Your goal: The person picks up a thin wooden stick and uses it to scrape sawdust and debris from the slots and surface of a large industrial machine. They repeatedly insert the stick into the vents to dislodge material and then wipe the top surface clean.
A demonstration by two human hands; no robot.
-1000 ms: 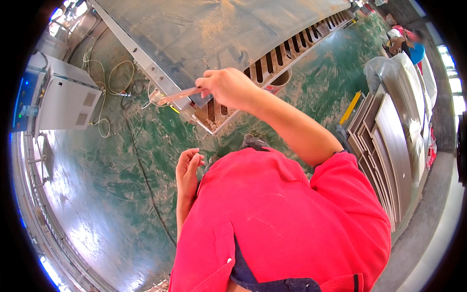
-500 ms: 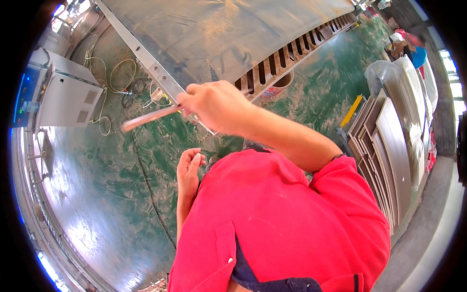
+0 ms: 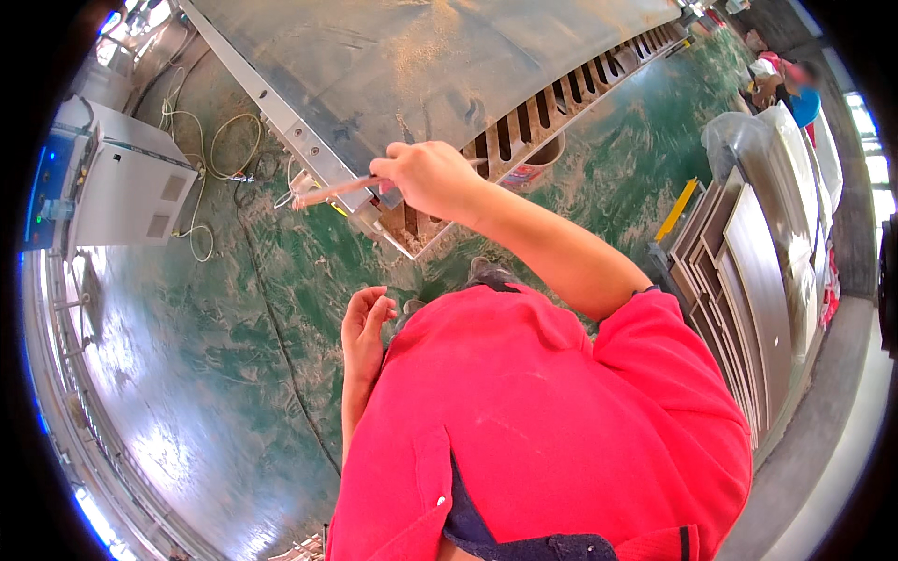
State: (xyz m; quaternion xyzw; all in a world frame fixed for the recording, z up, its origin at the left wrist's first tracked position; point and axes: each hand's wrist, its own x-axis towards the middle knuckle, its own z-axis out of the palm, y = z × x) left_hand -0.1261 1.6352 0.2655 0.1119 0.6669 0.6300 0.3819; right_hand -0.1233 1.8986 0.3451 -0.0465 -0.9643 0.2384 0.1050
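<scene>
My right hand [image 3: 432, 178] is closed around a thin, flat, brownish wooden-looking stick [image 3: 329, 191], held over the near corner of a large machine table. The stick points left past the table's edge, and a short end shows right of the fist. Its exact kind is hard to make out. Beneath the hand lies a dark grey sheet [image 3: 365, 65] covering the table, with tan dust scattered on it. My left hand [image 3: 365, 320] hangs over the floor by my side, open with loosely bent fingers, holding nothing.
A slotted metal edge [image 3: 538, 117] runs along the table's right side, with a bucket [image 3: 543, 164] below it. Cables [image 3: 201, 140] lie near a white cabinet [image 3: 136, 178] at left. Panels [image 3: 739, 290] lean on the right; a person [image 3: 800, 98] is far right.
My right hand has shifted slightly right and farther from me, and the stick's left end has swung away from me. The table's near corner now shows more. My left hand is nearly unmoved.
</scene>
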